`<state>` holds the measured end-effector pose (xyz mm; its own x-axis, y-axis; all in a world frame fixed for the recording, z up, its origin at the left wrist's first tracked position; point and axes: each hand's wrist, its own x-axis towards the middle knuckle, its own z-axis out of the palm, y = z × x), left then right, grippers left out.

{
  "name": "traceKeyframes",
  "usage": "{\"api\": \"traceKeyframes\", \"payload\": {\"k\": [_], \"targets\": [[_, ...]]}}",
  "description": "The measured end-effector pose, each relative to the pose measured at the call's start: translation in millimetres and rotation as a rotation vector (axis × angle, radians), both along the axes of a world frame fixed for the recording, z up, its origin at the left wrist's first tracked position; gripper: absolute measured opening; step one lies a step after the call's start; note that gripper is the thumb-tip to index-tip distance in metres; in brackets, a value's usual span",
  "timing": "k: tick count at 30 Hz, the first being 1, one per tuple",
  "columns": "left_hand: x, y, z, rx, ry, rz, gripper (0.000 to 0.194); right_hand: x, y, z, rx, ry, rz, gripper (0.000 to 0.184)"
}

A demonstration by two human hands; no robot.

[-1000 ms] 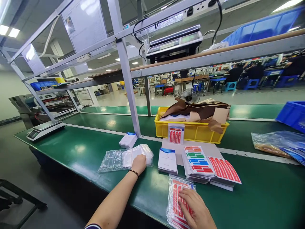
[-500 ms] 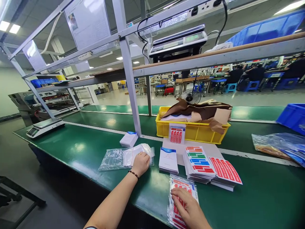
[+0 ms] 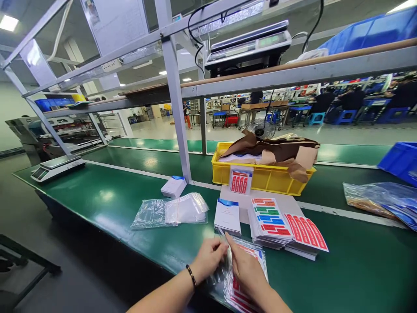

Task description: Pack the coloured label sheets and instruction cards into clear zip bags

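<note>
My two hands meet at a transparent plastic bag near the front edge of the green bench

In the head view, I work at a long, glossy green bench [image 3: 107,191] with a pale strip along its length. A grey metal post [image 3: 177,100] rises from that strip to a shelf [image 3: 293,71] carrying a dark-framed scale [image 3: 249,48]. Behind it lies a large workshop, with people seated on low blue stools.

My left hand [image 3: 210,258] pinches the thin transparent plastic bag [image 3: 220,271] between thumb and forefinger. My right hand [image 3: 247,267] lies over a pile of red-and-white printed sheets in plastic [image 3: 235,298], forefinger stretched toward the bag; I cannot tell whether it grips anything. The bag sits just left of that pile, close to the bench's front edge.

Beyond my fingertips, the white booklet stack with a blue top band [image 3: 227,215] stands near. Right of it, multicoloured printed sheets [image 3: 270,217] and red-striped sheets [image 3: 306,232] lie side by side, before a yellow plastic crate [image 3: 260,180] full of brown paper [image 3: 276,150].

To my left, green surface separates the front edge from a loose bundle of transparent sleeves [image 3: 185,208], then runs on to a white scale [image 3: 58,167]. To my right, it reaches from the red-striped sheets toward a blue plastic bin [image 3: 400,163].
</note>
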<state>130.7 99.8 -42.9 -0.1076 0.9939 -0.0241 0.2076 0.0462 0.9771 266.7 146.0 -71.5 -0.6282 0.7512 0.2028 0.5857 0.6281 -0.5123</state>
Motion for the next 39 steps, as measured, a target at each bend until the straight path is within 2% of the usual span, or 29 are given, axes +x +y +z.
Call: {"api": "traceKeyframes", "payload": {"k": [2, 5, 9, 12, 13, 17, 21, 25, 27, 30, 33, 35, 37, 39], "targets": [[3.0, 11.0, 3.4, -0.072, -0.104, 0.005, 0.034, 3.3, 0.3, -1.9, 0.094, -0.041, 0.037, 0.054], [9.7, 21.8, 6.9, -0.102, -0.174, 0.0, 0.032, 7.6, 2.7, 5.8, 0.12, 0.017, 0.079, 0.052], [14.2, 28.8, 13.2, -0.088, -0.236, 0.018, 0.026, 15.3, 12.3, 38.8, 0.026, 0.129, 0.142, 0.039], [14.0, 31.8, 14.4, -0.033, -0.222, 0.03, 0.024, 19.2, 24.5, 59.8, -0.036, 0.101, 0.145, 0.016], [13.9, 32.2, 13.4, -0.008, -0.198, 0.029, 0.025, 19.6, 28.5, 62.5, -0.039, 0.082, 0.144, 0.015], [15.9, 28.6, 4.8, 0.103, 0.04, 0.028, 0.031, 18.0, 36.0, 51.5, -0.01, 0.04, 0.139, 0.029], [21.5, 20.6, -1.5, 0.141, 0.307, 0.039, 0.032, 16.1, 33.5, 31.0, 0.088, 0.028, 0.019, 0.027], [21.7, 19.2, -2.5, 0.062, 0.292, 0.112, 0.029, 17.4, 33.2, 25.2, 0.178, 0.049, -0.11, 0.029], [17.5, 22.8, -1.4, 0.015, 0.217, 0.153, 0.028, 18.2, 31.7, 27.0, 0.219, 0.076, -0.048, 0.026], [8.5, 27.9, 4.2, -0.014, 0.142, 0.171, 0.028, 19.0, 27.5, 30.5, 0.287, 0.068, 0.117, 0.031], [0.6, 25.4, 18.2, 0.048, 0.203, 0.154, 0.028, 21.3, 26.6, 35.1, 0.269, 0.072, 0.186, 0.024], [-4.2, 19.5, 30.9, 0.25, 0.374, 0.083, 0.021, 24.7, 28.1, 41.1, 0.153, 0.129, 0.254, 0.027], [-10.2, 13.4, 42.8, 0.443, 0.579, -0.118, 0.017, 29.5, 29.3, 49.9, -0.015, 0.175, 0.344, 0.027], [-18.9, 9.5, 51.2, 0.462, 0.717, -0.32, 0.017, 34.7, 28.8, 60.0, -0.17, 0.159, 0.407, 0.027]]}}
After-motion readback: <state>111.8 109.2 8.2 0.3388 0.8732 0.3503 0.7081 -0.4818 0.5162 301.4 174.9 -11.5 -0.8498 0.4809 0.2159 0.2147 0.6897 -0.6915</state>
